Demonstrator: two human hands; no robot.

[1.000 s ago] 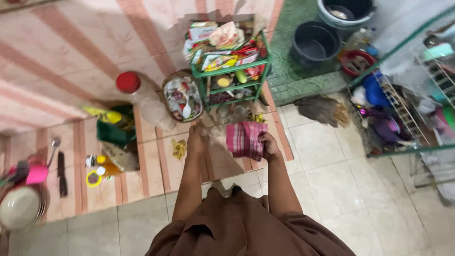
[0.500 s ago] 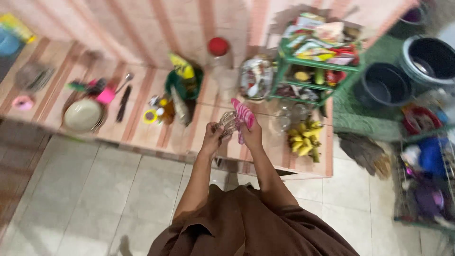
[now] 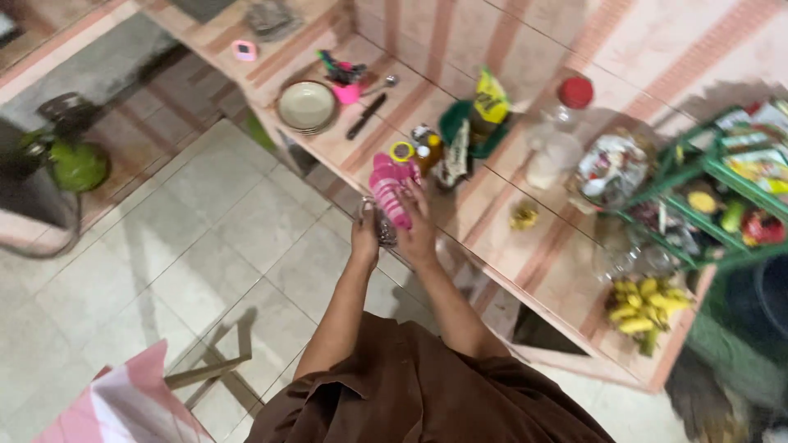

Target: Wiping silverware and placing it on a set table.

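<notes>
My left hand [image 3: 364,232] grips a clear glass [image 3: 383,230] at the front edge of the tiled counter [image 3: 501,246]. My right hand [image 3: 419,228] holds a pink striped cloth [image 3: 389,188] bunched against the glass's top. Both hands are close together, touching the glass and cloth. The glass is largely hidden by my fingers and the cloth.
On the counter lie a stack of plates [image 3: 306,107], a knife [image 3: 366,116], small bottles [image 3: 427,152], a red-lidded jar [image 3: 558,131], bananas [image 3: 646,302] and a green rack [image 3: 722,197]. A green gas cylinder [image 3: 78,164] stands on the floor at left. A pink stool [image 3: 131,406] is near me.
The view has swung left along the counter. My hands have kept hold of the glass and cloth and now sit over the counter's front edge, with the cloth pushed onto the glass.
</notes>
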